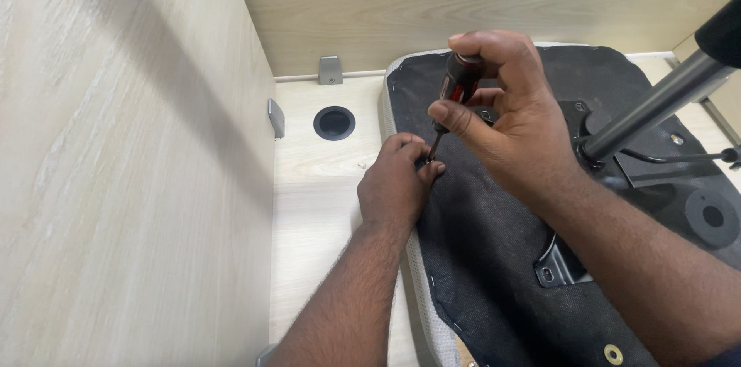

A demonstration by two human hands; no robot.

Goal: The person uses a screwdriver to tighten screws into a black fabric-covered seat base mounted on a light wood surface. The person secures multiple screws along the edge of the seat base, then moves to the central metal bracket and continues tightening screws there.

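Right hand point(505, 116) closed round the red-and-black handle of a screwdriver point(457, 87) — fingers curled over the top of the grip, thumb pressed along its side, thin metal shaft angled down and to the left. Left hand point(395, 186) lower down, fingertips point(423, 157) pinched together right at the screwdriver's tip, holding something too small to make out; fingers nearly closed, only a slight gap at the pinch. Both hands meeting near the left edge of an upturned office chair seat point(478, 259), its underside covered in dark grey fabric stapled along a pale mesh-wrapped rim.

Lying on a light wood-grain counter point(316, 205), the seat with its underside up. Round black cable grommet point(334, 122) set into the counter just left of the seat, well clear of the hands. Two small grey metal brackets point(330, 70) at the corner where the counter meets pale wooden panels point(131, 166) on the left and at the back. To the right, black metal seat mechanism point(648, 166) bolted to the fabric, with a dark grey cylindrical column point(664, 101) rising up and rightward out of view. Small black mounting bracket point(559, 267) beside the right forearm, and a brass-coloured eyelet point(614, 353) near the bottom edge of the fabric.
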